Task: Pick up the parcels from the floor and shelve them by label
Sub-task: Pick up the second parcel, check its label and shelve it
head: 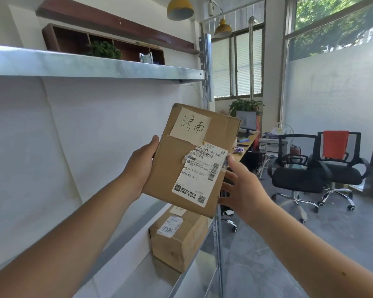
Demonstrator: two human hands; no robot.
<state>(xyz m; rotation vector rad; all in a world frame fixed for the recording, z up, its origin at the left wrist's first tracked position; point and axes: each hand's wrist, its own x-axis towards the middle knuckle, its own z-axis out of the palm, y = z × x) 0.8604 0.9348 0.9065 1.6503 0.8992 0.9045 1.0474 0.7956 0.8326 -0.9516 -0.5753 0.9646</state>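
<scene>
I hold a flat brown cardboard parcel [179,160] upright in front of the metal shelving, its face toward me. It carries a handwritten paper label near the top and a white shipping label lower right. My left hand [141,168] grips its left edge, thumb on the front. My right hand [240,186] holds the right edge, thumb on the front and fingers spread behind. A second cardboard parcel [179,239] with a white label stands on a lower shelf level below the held one.
The grey metal shelf unit has an upper board [84,65] and a right upright post [207,67]. White wall panel sits behind the shelves. Two black office chairs [299,173] stand on the grey floor to the right, one draped with a red cloth [335,145]. A desk with a monitor [247,121] lies beyond.
</scene>
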